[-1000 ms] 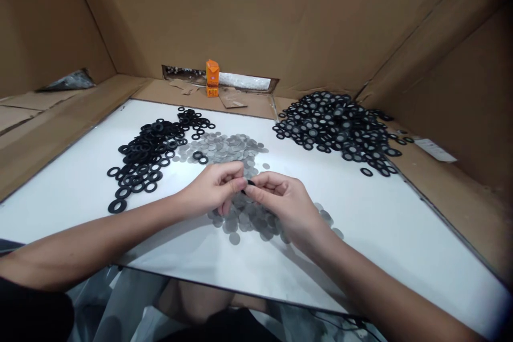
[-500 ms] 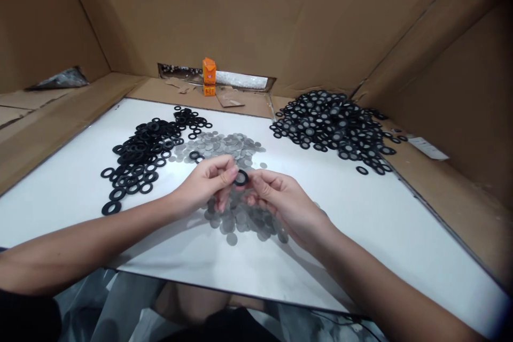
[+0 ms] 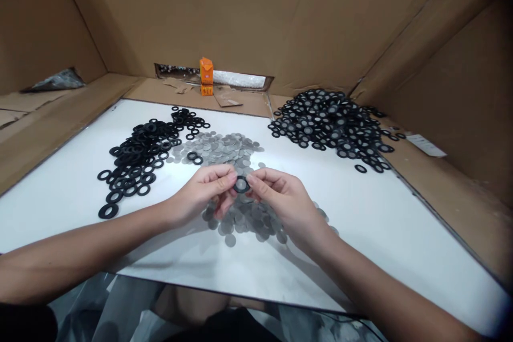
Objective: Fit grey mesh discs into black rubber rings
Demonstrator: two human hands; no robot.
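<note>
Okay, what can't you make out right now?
All in the head view:
- Held black ring: side edges, behind left hand and right hand.
- Grey discs: some, covered by those hands.
- Orange carton: print, too small.
- White slip: print, too small.
- Right heap of rings: lower layers, buried under upper ones.

Left hand point(image 3: 213, 187) and right hand point(image 3: 280, 192) raised close together, thumbs and fingers pinched, facing inward; both bare forearms angled in from the sides.
</note>
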